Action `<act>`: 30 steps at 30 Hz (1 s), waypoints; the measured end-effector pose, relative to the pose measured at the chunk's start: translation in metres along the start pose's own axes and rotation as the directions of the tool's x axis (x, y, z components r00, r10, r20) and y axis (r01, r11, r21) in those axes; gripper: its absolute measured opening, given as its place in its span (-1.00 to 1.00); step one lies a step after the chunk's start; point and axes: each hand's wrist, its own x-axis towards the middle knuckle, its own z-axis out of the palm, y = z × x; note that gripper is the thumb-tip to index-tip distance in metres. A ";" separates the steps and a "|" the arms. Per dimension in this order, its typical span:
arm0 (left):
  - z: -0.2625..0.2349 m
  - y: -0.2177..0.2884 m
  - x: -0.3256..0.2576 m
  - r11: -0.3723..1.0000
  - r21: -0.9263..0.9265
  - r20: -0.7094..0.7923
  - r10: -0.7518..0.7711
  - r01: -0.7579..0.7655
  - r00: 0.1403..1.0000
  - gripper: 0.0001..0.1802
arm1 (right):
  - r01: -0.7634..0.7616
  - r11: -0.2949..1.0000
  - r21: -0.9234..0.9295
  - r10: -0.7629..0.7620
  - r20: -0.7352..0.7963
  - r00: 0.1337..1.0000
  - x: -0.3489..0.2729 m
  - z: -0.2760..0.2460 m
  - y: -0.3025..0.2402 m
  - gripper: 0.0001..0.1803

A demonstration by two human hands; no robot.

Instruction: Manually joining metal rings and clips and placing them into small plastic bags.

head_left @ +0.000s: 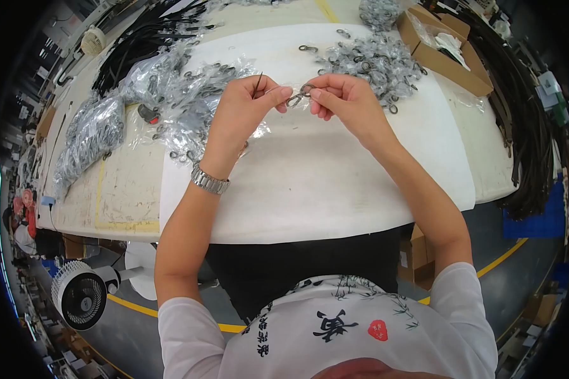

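Both hands meet above the white sheet (310,170) on the table. Between their fingertips is a small dark metal snap hook (295,99) with a ring-like end. My left hand (250,101) is closed, thumb and finger pinching the hook's left end. A thin dark pointed tool (258,82) sticks up from the same hand; its lower part is hidden in the fingers. My right hand (348,101) is closed too, pinching the ring end from the right. Right beyond it lies a pile of similar hooks in clear plastic wraps (370,63).
More wrapped hooks (199,95) heap up on the left, beside a full plastic bag (95,136) and a black-and-red tool (148,114). Dark straps (139,44) lie at the far left. An open cardboard box (446,50) stands far right. A fan (82,294) is below the table's left edge.
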 end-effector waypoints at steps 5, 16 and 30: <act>-0.003 0.005 -0.004 0.982 0.171 0.044 -0.085 0.076 0.995 -0.63 | 0.057 0.997 -0.044 -0.061 -0.079 0.995 -0.004 0.004 0.000 -0.79; 0.010 0.000 -0.007 0.991 -0.119 0.195 -0.042 0.067 0.980 -0.77 | 0.054 0.998 -0.037 -0.058 -0.138 0.989 -0.005 0.008 -0.005 -0.79; 0.009 -0.008 -0.003 0.887 -0.343 0.450 -0.133 0.308 0.883 -0.68 | 0.216 0.956 -0.197 -0.252 -0.180 0.951 -0.007 0.002 -0.007 -0.72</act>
